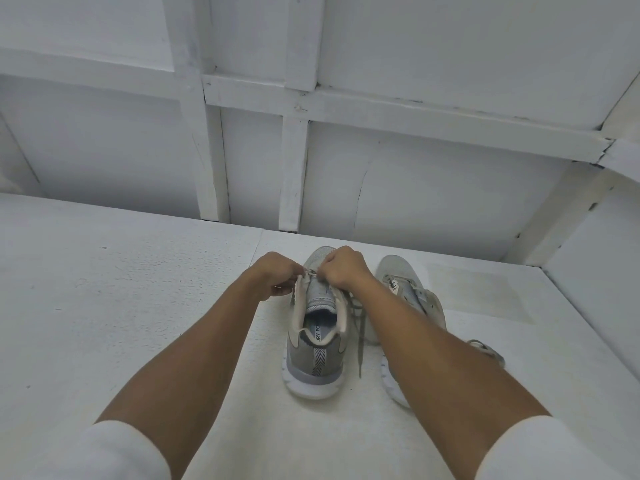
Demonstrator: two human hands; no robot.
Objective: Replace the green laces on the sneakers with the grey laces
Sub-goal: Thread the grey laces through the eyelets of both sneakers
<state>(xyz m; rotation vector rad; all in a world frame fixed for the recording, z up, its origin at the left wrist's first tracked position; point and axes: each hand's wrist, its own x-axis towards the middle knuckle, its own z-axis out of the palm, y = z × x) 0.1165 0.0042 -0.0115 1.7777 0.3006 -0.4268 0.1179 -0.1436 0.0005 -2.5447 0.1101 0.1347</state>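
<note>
Two grey sneakers stand on the white surface, heels toward me. The left sneaker (317,344) has its tongue exposed and its eyelet rows empty near the collar. My left hand (273,277) and my right hand (343,266) meet over its lower eyelets, both pinching a pale lace (310,271) stretched between them. A greenish-grey lace (360,327) trails down the sneaker's right side onto the surface. The right sneaker (412,292) lies partly hidden behind my right forearm, with laces on it.
The white textured surface (138,306) extends left and toward me. A white panelled wall (294,150) rises just behind the sneakers' toes, and a slanted white wall (588,254) closes the right side. A loose bit of lace (485,348) shows beside my right forearm.
</note>
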